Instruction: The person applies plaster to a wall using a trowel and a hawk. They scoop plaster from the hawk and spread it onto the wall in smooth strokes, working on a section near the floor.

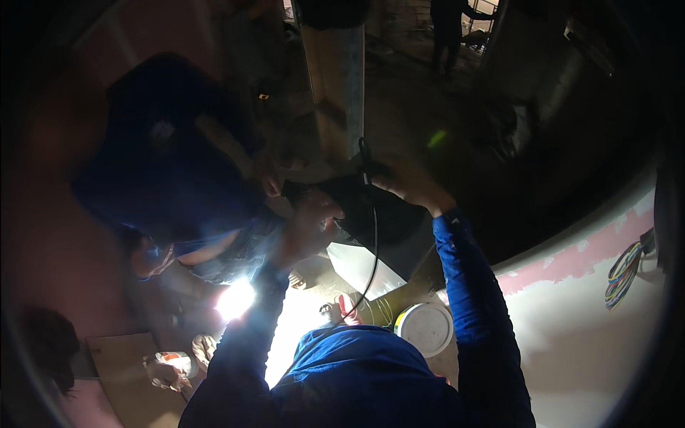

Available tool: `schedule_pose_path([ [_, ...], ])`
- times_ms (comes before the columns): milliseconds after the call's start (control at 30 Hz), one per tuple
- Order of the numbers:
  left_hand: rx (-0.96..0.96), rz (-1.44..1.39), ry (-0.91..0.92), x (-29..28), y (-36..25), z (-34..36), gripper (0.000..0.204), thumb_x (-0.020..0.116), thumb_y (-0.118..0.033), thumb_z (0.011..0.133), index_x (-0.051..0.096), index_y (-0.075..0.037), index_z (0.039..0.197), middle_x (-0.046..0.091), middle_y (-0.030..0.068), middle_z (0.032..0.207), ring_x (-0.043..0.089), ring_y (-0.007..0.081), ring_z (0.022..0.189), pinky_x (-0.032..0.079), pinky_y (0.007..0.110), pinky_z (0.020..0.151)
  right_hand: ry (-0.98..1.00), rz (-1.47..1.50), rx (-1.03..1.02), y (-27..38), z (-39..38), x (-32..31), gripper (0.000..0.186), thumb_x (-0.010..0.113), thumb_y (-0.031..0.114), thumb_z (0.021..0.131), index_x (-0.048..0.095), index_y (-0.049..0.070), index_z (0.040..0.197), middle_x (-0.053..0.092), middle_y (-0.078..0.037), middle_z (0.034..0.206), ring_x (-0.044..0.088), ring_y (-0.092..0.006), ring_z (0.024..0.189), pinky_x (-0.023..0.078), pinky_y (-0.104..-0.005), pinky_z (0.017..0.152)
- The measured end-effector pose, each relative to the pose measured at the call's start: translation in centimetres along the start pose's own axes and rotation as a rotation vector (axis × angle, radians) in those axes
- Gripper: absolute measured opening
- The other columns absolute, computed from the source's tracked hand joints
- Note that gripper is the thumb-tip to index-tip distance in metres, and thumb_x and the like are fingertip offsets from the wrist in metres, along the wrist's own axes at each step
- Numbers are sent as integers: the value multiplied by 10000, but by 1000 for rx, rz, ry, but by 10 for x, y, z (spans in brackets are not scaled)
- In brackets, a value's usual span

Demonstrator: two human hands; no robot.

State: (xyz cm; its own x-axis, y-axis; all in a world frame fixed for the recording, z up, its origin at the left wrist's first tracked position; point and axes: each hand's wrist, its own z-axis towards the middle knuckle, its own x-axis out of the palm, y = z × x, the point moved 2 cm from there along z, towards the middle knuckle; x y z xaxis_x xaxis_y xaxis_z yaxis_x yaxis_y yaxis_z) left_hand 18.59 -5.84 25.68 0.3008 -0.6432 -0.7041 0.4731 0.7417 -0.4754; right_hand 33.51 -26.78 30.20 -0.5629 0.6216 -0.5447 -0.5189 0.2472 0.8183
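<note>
A black bag-like object (399, 235) with a pale, shiny lower section (360, 274) is in front of me. My left hand (314, 221) is at its left side, blurred, its grip unclear. My right hand (403, 182) has bent fingers on its upper right part, near a black cable (374, 242) that hangs down across it toward my body. A co-worker in dark blue (164, 164) bends in close at my left, with a hand (267, 178) beside the black object.
A bright lamp (235, 299) glares at lower left. A lidded bucket (422, 329), a cardboard sheet (121, 371) and crumpled bags (164, 371) lie low. Coiled wires (622, 274) hang on the right wall. A metal-edged column (335, 93) stands ahead; another person (446, 32) stands farther back.
</note>
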Motion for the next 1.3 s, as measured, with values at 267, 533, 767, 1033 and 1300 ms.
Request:
schedule_pose_path([
  [267, -404, -64, 100, -7, 20, 24, 369, 701, -138, 859, 641, -86, 1220, 664, 172, 1066, 638, 330, 1044, 506, 434, 865, -150, -460, -185, 16, -32, -8, 490, 779, 126, 848, 600, 49, 1298, 624, -163, 1263, 621, -331, 1133, 515, -379, 950],
  [533, -93, 321, 381, 0, 69, 56, 514, 772, -247, 775, 612, -81, 1234, 693, 166, 1081, 669, 371, 1019, 528, 499, 870, -311, -567, -235, 12, -43, -4, 463, 832, 160, 793, 637, 49, 1198, 650, -180, 1152, 636, -376, 1057, 540, -420, 872],
  [767, -139, 170, 251, -3, 66, 72, 356, 711, -238, 862, 669, -74, 1175, 689, 192, 1067, 667, 384, 993, 535, 461, 860, -373, -598, -185, 27, -43, 1, 501, 798, 91, 800, 599, 77, 1260, 624, -171, 1196, 604, -371, 1118, 508, -432, 950],
  [1033, -46, 97, 41, -17, 62, 94, 225, 618, -269, 945, 680, -53, 947, 683, 188, 874, 671, 401, 826, 528, 494, 732, -439, -618, -174, 76, -40, 21, 478, 821, 85, 788, 645, 81, 1232, 653, -133, 1121, 627, -330, 1051, 535, -413, 882],
  [1300, 57, -149, 222, -11, 88, 115, 234, 602, -232, 956, 684, -21, 1017, 686, 235, 868, 688, 387, 838, 543, 458, 738, -435, -569, -96, 67, -30, 50, 470, 793, 44, 792, 628, 96, 1228, 675, -130, 1162, 652, -334, 1076, 543, -409, 903],
])
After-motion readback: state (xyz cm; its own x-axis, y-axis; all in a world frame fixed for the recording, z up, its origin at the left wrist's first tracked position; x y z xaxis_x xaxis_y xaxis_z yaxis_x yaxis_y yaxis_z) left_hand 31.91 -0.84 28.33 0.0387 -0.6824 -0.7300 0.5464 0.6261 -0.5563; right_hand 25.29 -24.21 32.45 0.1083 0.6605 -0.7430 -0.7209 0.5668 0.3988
